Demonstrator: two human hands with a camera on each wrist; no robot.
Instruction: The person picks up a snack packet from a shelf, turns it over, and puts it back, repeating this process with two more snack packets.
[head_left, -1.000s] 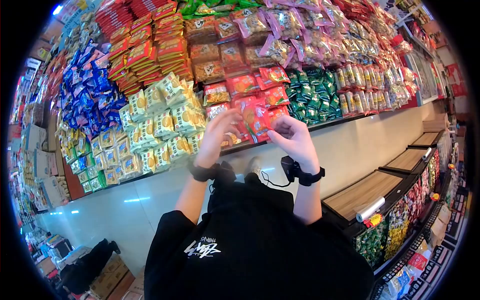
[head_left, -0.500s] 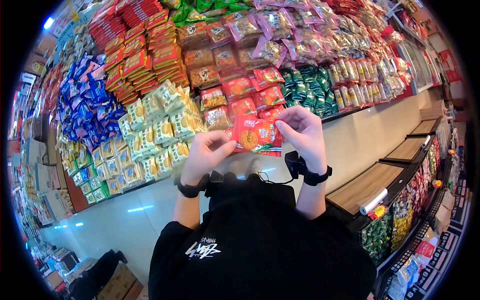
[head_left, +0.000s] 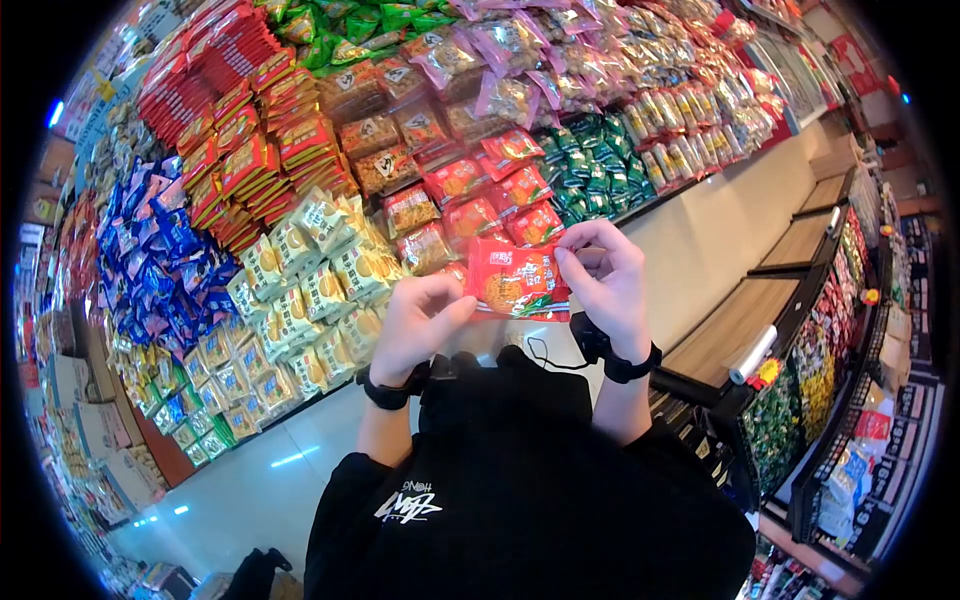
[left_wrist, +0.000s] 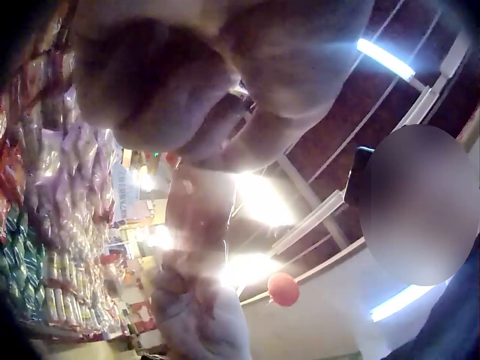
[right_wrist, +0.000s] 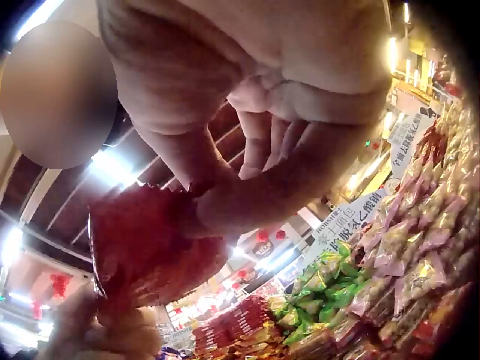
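A red snack packet (head_left: 515,282) with a round biscuit printed on it is held up in front of the chest, its printed face visible in the head view. My left hand (head_left: 425,325) pinches its left edge between thumb and fingers. At the opposite edge, my right hand (head_left: 608,275) pinches the upper right corner. The right wrist view shows the packet's red underside (right_wrist: 142,244) stretched between the two hands. In the left wrist view the left hand (left_wrist: 225,82) fills the top and hides most of the packet.
Similar red packets (head_left: 470,217) lie on the sloping display just beyond the hands. Cream packets (head_left: 330,270) are stacked to their left, green ones (head_left: 600,165) to their right. A low shelf with wooden tops (head_left: 730,325) runs along the right side.
The packet has come off the red pile toward the body and now lies stretched level between both hands. The left hand has moved down to its left edge. The head view has turned slightly.
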